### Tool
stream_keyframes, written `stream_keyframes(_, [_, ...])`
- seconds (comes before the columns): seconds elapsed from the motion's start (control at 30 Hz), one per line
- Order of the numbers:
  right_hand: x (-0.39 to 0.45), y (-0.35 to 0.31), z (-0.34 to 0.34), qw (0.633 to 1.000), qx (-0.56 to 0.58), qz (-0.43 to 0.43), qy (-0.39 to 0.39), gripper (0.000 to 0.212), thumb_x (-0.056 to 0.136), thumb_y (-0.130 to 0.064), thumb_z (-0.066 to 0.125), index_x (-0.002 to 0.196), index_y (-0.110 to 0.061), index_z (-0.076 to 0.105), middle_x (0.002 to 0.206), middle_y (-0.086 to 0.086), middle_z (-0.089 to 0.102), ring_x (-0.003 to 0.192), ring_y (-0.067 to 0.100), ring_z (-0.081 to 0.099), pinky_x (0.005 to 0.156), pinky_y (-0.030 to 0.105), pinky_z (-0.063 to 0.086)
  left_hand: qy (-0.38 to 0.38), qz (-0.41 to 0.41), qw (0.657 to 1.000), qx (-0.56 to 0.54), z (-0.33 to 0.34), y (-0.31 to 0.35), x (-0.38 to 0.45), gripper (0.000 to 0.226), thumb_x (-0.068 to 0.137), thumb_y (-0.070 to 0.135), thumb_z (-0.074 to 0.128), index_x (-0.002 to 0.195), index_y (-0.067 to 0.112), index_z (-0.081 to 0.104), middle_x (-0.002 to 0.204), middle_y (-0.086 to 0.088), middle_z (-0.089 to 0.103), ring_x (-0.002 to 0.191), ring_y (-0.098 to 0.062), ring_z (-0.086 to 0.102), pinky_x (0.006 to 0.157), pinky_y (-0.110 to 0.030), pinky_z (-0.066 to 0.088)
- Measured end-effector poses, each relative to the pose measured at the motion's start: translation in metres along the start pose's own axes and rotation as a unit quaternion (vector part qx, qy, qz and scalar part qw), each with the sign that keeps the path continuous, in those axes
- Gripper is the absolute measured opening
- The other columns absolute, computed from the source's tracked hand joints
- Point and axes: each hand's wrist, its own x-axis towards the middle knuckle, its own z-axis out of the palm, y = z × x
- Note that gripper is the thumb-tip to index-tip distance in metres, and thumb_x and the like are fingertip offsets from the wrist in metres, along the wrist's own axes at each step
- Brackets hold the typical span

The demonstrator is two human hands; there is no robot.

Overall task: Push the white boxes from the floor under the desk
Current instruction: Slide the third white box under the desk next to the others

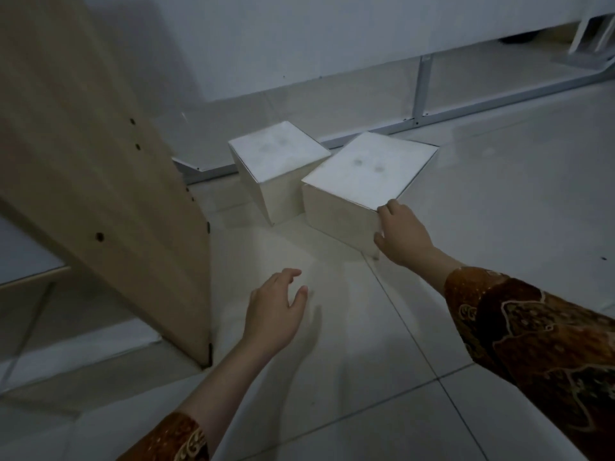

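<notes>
Near box (pixel 362 181) looks light & stiff; right hand (pixel 401 232) flat on its corner, left hand (pixel 276 306) open, empty. Push low on side.

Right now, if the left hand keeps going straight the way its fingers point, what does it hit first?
Probably the nearer white box, on its front side; the left hand hovers open over bare floor tile pointing up and slightly right. Depth is unclear, so it might pass between both boxes.

I am kneeling in what is looking like an office: pale tiled floor (pixel 466 327), wooden desk panel (pixel 100 161), metal desk frame (pixel 421 91).
</notes>
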Motion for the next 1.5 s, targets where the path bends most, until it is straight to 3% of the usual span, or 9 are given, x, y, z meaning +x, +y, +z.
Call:
stream_keyframes(0.2, [-0.020,-0.010,0.006,0.989,-0.017,-0.092,0.115,0.018,0.062,-0.001,0.071,0.072,0.000,0.056,0.072,0.019,0.054,0.067,0.035,0.054,0.062,0.038,0.048,0.005,-0.048,0.997,-0.067,0.023,0.039,0.043,0.031,0.088,0.031,0.053,0.116,0.019,0.060,0.112,-0.004,0.066,0.103,-0.022,0.061,0.094,-0.042,0.047])
stream_keyframes(0.33, [-0.053,-0.026,0.008,0.984,-0.011,-0.125,0.126,0.014,0.071,-0.016,0.061,0.080,-0.005,0.062,0.078,0.013,0.059,0.076,0.032,0.057,0.100,0.047,0.043,0.020,-0.140,0.970,-0.199,0.034,0.073,0.067,0.038,0.088,0.029,0.055,0.123,0.013,0.053,0.119,-0.009,0.061,0.108,-0.026,0.059,0.094,-0.037,0.048])
stream_keyframes(0.53, [-0.056,-0.041,-0.003,0.975,0.018,-0.194,0.111,0.030,0.081,-0.025,0.043,0.079,-0.011,0.070,0.075,0.005,0.067,0.073,0.024,0.062,0.093,0.042,0.042,-0.037,-0.243,0.907,-0.342,0.048,0.075,0.077,0.057,0.077,0.036,0.067,0.128,0.016,0.049,0.125,-0.004,0.062,0.104,-0.023,0.061,0.082,-0.035,0.052])
stream_keyframes(0.6, [-0.035,-0.025,-0.011,0.986,0.045,-0.143,0.068,0.029,0.083,-0.024,0.046,0.088,-0.008,0.070,0.083,0.012,0.066,0.082,0.032,0.061,0.083,0.041,0.043,-0.066,-0.237,0.894,-0.374,0.051,0.073,0.070,0.049,0.088,0.032,0.059,0.134,0.020,0.046,0.126,-0.003,0.060,0.109,-0.022,0.059,0.068,-0.023,0.044])
stream_keyframes(0.8, [-0.006,0.079,-0.026,0.985,-0.008,0.171,-0.033,0.059,0.089,-0.049,0.044,0.133,-0.010,0.043,0.142,0.019,0.040,0.134,0.036,0.032,0.110,0.051,0.023,-0.049,-0.217,0.881,-0.419,0.056,0.058,0.063,0.048,0.092,0.027,0.055,0.139,0.021,0.044,0.134,-0.005,0.058,0.118,-0.021,0.056,0.094,-0.028,0.042])
stream_keyframes(1.03, [-0.032,0.088,-0.047,0.957,0.135,0.255,-0.026,0.073,0.089,-0.057,0.044,0.141,-0.006,0.037,0.136,0.019,0.053,0.123,0.037,0.050,0.096,0.041,0.042,0.004,-0.218,0.855,-0.470,0.053,0.040,0.036,0.040,0.093,0.015,0.052,0.133,0.011,0.049,0.130,-0.008,0.059,0.111,-0.020,0.059,0.097,-0.031,0.044])
stream_keyframes(1.2, [-0.061,0.067,-0.050,0.891,0.280,0.335,-0.123,0.075,0.083,-0.064,0.050,0.134,-0.008,0.048,0.131,0.015,0.057,0.113,0.033,0.057,0.093,0.038,0.046,0.025,-0.269,0.842,-0.467,0.030,0.022,0.015,0.044,0.089,0.013,0.056,0.130,0.002,0.045,0.120,-0.013,0.060,0.084,-0.015,0.060,0.068,-0.027,0.048])
stream_keyframes(1.3, [-0.082,0.052,-0.058,0.783,0.469,0.344,-0.221,0.057,0.087,-0.052,0.055,0.130,-0.016,0.045,0.102,0.008,0.063,0.084,0.025,0.062,0.071,0.036,0.053,0.013,-0.250,0.873,-0.418,0.021,0.020,-0.003,0.059,0.082,0.022,0.070,0.129,0.005,0.039,0.118,-0.004,0.056,0.095,-0.018,0.058,0.079,-0.028,0.046])
stream_keyframes(1.5, [-0.124,0.024,-0.057,0.786,0.468,0.333,-0.229,0.062,0.090,-0.048,0.052,0.138,-0.010,0.040,0.109,0.009,0.061,0.096,0.029,0.060,0.085,0.038,0.048,-0.026,-0.210,0.900,-0.382,-0.003,-0.001,-0.054,0.056,0.082,0.024,0.070,0.131,0.008,0.049,0.125,-0.006,0.061,0.106,-0.019,0.060,0.095,-0.031,0.047])
